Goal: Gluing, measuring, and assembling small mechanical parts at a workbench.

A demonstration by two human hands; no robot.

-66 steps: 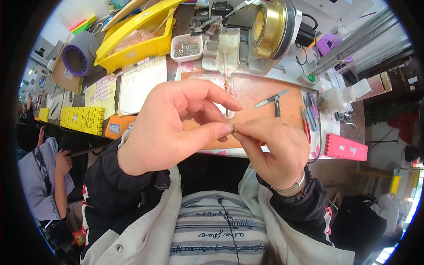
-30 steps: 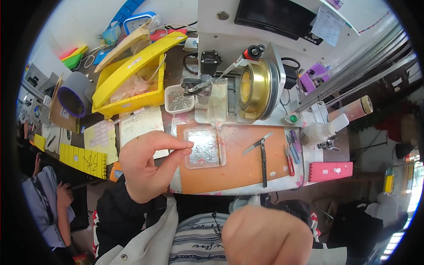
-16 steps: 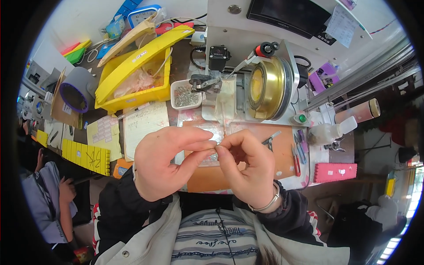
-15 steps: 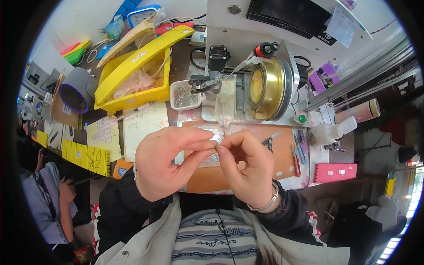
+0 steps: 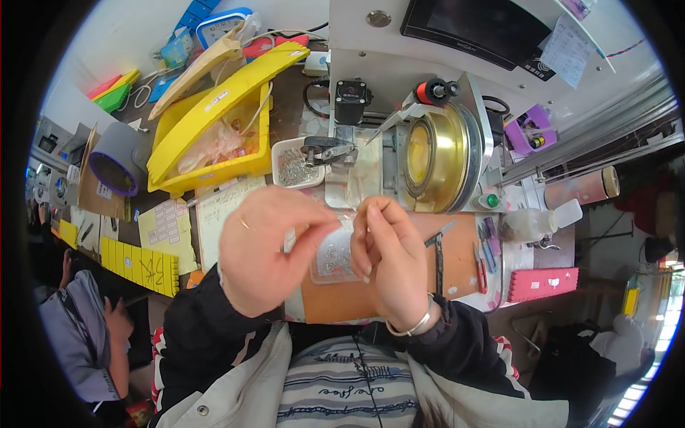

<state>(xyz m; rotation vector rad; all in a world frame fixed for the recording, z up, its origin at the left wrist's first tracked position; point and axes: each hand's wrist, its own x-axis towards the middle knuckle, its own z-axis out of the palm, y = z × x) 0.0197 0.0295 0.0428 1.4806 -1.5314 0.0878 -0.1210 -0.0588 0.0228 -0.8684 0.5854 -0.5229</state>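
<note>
My left hand [image 5: 265, 246] is raised over the bench, thumb and index fingertip pressed together; anything between them is too small to make out. To its right, apart from it, my right hand [image 5: 392, 253] has its fingers curled and its thumb against the index finger. What they hold, if anything, cannot be seen. Between and below both hands lies a shallow clear tray [image 5: 330, 274] with tiny shiny pieces, on a brown work mat [image 5: 325, 303]. Beyond the left hand stands a white tub [image 5: 280, 178] of small metal parts.
A machine with a black motor [image 5: 351, 100] and a gold round bowl [image 5: 435, 157] stands ahead. At the left is a yellow bin [image 5: 262, 160]; at the right, red-handled pliers [image 5: 481, 271], a bottle [image 5: 524, 225] and a pink block [image 5: 544, 284]. A person [image 5: 82, 321] sits at far left.
My hands were touching at the fingertips and have drawn apart. The right hand has turned, its fingers now pointing upward. More of the clear tray shows between them.
</note>
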